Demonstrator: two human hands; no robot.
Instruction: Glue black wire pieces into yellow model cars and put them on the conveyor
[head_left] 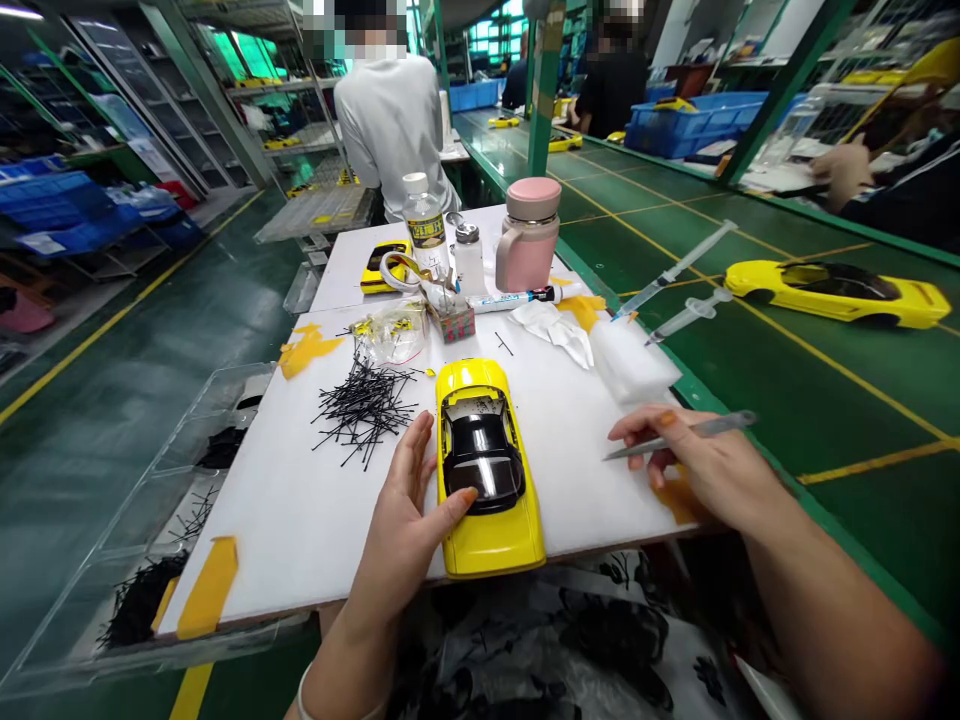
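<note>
A yellow model car (491, 540) with a black roof lies on the white-covered bench in front of me. My left hand (412, 500) holds it at its left side, thumb resting on the dark glass and fingers along the edge. To the right of the car, my right hand (675, 445) is closed around grey metal tweezers (720, 425), their tip pointing left just above the bench surface. Thin black stick-like parts (364, 405) lie in a loose pile left of the car. One or two more sticks (504, 343) lie beyond it.
Behind the car stand a small box (456, 322), a clear bottle (427, 230), a glass jar (469, 260) and a pink mug (531, 240). Syringes (682, 265) stick up from white foam (634, 360) at right. Another yellow car (832, 290) sits on the green conveyor. Co-workers are farther off.
</note>
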